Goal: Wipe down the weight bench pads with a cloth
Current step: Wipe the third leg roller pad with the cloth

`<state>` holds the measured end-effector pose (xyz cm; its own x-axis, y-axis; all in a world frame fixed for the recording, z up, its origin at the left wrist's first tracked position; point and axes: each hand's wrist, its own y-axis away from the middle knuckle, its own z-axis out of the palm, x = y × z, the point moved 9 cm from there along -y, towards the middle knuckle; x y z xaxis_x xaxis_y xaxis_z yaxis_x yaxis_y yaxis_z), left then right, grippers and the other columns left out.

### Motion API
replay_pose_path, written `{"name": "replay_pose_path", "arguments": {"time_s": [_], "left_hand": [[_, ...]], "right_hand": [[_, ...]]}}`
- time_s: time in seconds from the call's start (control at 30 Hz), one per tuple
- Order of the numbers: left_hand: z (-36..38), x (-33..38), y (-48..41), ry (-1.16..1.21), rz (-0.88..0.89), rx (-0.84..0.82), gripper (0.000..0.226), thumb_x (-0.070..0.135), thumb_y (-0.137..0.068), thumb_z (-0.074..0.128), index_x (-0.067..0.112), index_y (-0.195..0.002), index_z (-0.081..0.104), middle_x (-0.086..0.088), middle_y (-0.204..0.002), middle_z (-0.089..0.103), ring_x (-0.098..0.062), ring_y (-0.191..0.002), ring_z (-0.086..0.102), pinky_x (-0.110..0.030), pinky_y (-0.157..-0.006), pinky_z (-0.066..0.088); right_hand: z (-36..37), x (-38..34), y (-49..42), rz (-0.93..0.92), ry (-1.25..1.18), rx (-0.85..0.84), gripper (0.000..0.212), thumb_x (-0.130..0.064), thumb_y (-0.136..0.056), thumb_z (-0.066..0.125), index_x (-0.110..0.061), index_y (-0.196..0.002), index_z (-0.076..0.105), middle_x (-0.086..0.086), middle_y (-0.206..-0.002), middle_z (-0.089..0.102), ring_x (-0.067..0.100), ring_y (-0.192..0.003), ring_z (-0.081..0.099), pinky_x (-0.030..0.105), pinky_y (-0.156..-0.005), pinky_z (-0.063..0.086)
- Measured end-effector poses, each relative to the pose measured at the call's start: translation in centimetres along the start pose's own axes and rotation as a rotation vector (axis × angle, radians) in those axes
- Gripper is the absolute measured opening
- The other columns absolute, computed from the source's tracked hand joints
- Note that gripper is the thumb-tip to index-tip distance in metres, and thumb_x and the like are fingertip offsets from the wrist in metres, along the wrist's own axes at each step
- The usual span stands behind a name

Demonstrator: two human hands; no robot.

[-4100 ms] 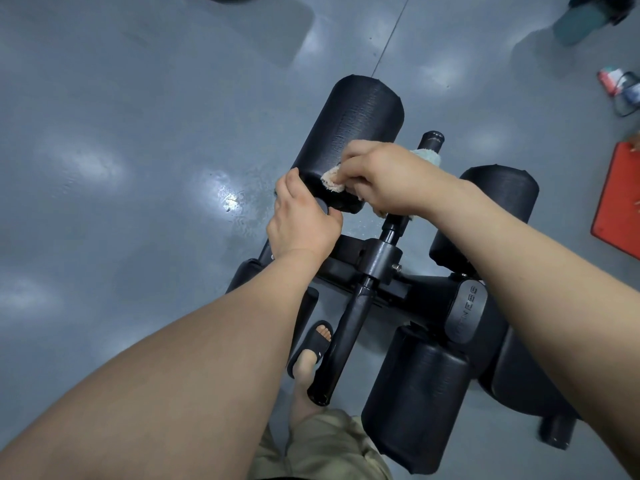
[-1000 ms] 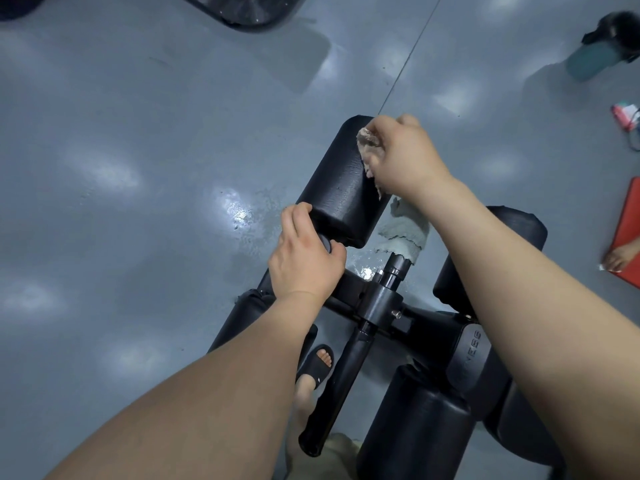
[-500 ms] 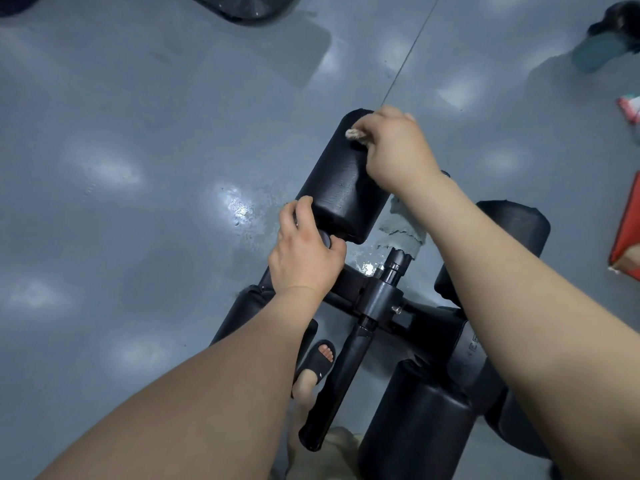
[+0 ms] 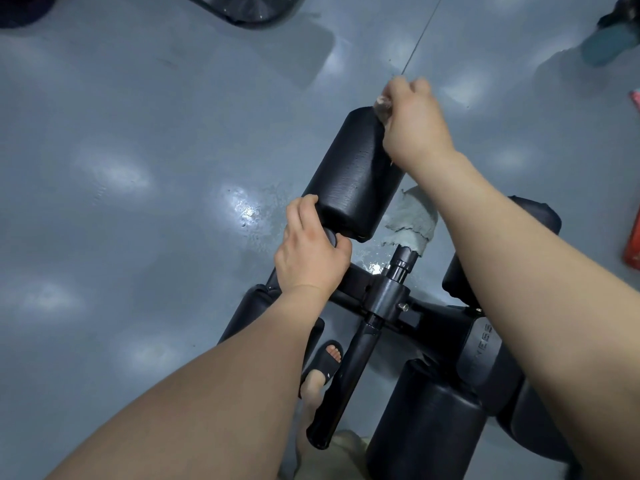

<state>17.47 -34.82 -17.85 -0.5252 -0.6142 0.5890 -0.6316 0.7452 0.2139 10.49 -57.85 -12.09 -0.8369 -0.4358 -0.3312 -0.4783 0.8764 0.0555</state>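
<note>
Right hand (image 4: 414,123) fist-grips cloth (image 4: 412,220) at roller pad (image 4: 353,171), 12 o'clock end. Left hand (image 4: 310,254) curls round its 6 o'clock end.

We find open floor (image 4: 138,174) left of the roller pad (image 4: 353,174) and beyond it; right of it, a post (image 4: 394,271) and a second pad (image 4: 540,216) narrow the gap.

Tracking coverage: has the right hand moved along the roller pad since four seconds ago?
Yes. The right hand, gripping the cloth, went along the roller pad from beside the left hand to the far end.
</note>
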Motion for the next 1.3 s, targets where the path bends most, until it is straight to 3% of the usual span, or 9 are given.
{"name": "replay_pose_path", "arguments": {"time_s": [0.1, 0.23, 0.43, 0.53, 0.67, 0.8, 0.9, 1.13, 1.3], "left_hand": [[0.2, -0.1, 0.0, -0.02, -0.012, -0.009, 0.064, 0.039, -0.082, 0.066, 0.03, -0.137, 0.035, 0.005, -0.139, 0.035, -0.024, -0.091, 0.062, -0.034, -0.069, 0.041], [0.2, -0.2, 0.0, -0.026, -0.019, -0.012, 0.063, 0.041, -0.082, 0.066, 0.033, -0.135, 0.035, 0.005, -0.137, 0.038, -0.025, -0.089, 0.061, -0.035, -0.07, 0.042], [0.0, 0.2, 0.1, -0.02, 0.001, 0.001, 0.064, 0.039, -0.081, 0.068, 0.03, -0.136, 0.037, 0.005, -0.139, 0.039, -0.025, -0.093, 0.062, -0.034, -0.069, 0.04], [0.0, 0.2, 0.1, -0.019, 0.003, -0.001, 0.064, 0.038, -0.081, 0.068, 0.029, -0.136, 0.037, 0.006, -0.14, 0.038, -0.025, -0.094, 0.062, -0.033, -0.068, 0.04], [0.0, 0.3, 0.2, -0.019, 0.015, -0.002, 0.061, 0.037, -0.08, 0.068, 0.03, -0.133, 0.038, 0.008, -0.138, 0.037, -0.023, -0.089, 0.062, -0.032, -0.066, 0.039], [0.0, 0.2, 0.1, -0.007, 0.019, 0.003, 0.06, 0.038, -0.081, 0.067, 0.031, -0.132, 0.037, 0.011, -0.138, 0.036, -0.021, -0.091, 0.061, -0.033, -0.069, 0.04], [0.0, 0.0, 0.1, 0.009, 0.003, 0.006, 0.065, 0.04, -0.081, 0.068, 0.028, -0.135, 0.034, 0.011, -0.14, 0.037, -0.02, -0.096, 0.062, -0.034, -0.072, 0.042], [0.1, 0.0, 0.1, -0.019, 0.005, 0.008, 0.068, 0.039, -0.081, 0.068, 0.024, -0.139, 0.035, 0.007, -0.143, 0.036, -0.024, -0.101, 0.062, -0.035, -0.072, 0.041], [0.2, 0.0, 0.1, -0.021, -0.007, -0.007, 0.067, 0.038, -0.08, 0.069, 0.027, -0.137, 0.035, 0.004, -0.141, 0.035, -0.028, -0.096, 0.063, -0.036, -0.071, 0.04]], "right_hand": [[0.3, 0.1, -0.4, 0.029, 0.036, 0.004, 0.031, -0.003, -0.091, 0.04, -0.011, -0.117, 0.056, 0.017, -0.12, 0.051, 0.042, -0.104, 0.051, 0.037, -0.085, 0.043], [1.2, -1.1, 1.6, -0.078, 0.046, -0.067, 0.04, 0.002, -0.086, 0.042, -0.013, -0.117, 0.061, 0.014, -0.119, 0.056, 0.04, -0.107, 0.049, 0.037, -0.086, 0.044], [1.9, -3.1, 6.1, -0.286, -0.003, -0.167, 0.036, 0.001, -0.082, 0.046, -0.018, -0.106, 0.064, 0.005, -0.108, 0.061, 0.033, -0.099, 0.054, 0.039, -0.087, 0.047], [2.5, -3.6, 7.5, -0.366, -0.006, -0.267, 0.034, 0.0, -0.083, 0.046, -0.022, -0.104, 0.061, 0.0, -0.103, 0.056, 0.028, -0.094, 0.052, 0.038, -0.079, 0.048], [1.3, -2.1, 4.3, -0.234, -0.04, -0.159, 0.021, -0.011, -0.093, 0.046, -0.019, -0.108, 0.058, 0.01, -0.109, 0.053, 0.038, -0.098, 0.054, 0.041, -0.083, 0.05], [-0.3, 0.8, -0.2, 0.011, 0.008, -0.02, 0.027, -0.008, -0.093, 0.043, -0.01, -0.117, 0.056, 0.02, -0.121, 0.052, 0.042, -0.105, 0.055, 0.038, -0.085, 0.044], [-0.2, 1.3, -1.3, 0.065, 0.055, -0.034, 0.035, -0.004, -0.089, 0.044, -0.009, -0.121, 0.056, 0.021, -0.126, 0.054, 0.043, -0.112, 0.054, 0.037, -0.089, 0.042], [2.1, -2.1, 3.3, -0.128, 0.028, -0.142, 0.043, 0.001, -0.086, 0.044, -0.016, -0.118, 0.067, 0.01, -0.117, 0.056, 0.036, -0.11, 0.05, 0.039, -0.09, 0.047], [2.7, -3.9, 7.2, -0.282, 0.014, -0.21, 0.039, 0.0, -0.084, 0.048, -0.018, -0.111, 0.069, 0.004, -0.111, 0.061, 0.032, -0.102, 0.057, 0.039, -0.092, 0.048]]}}
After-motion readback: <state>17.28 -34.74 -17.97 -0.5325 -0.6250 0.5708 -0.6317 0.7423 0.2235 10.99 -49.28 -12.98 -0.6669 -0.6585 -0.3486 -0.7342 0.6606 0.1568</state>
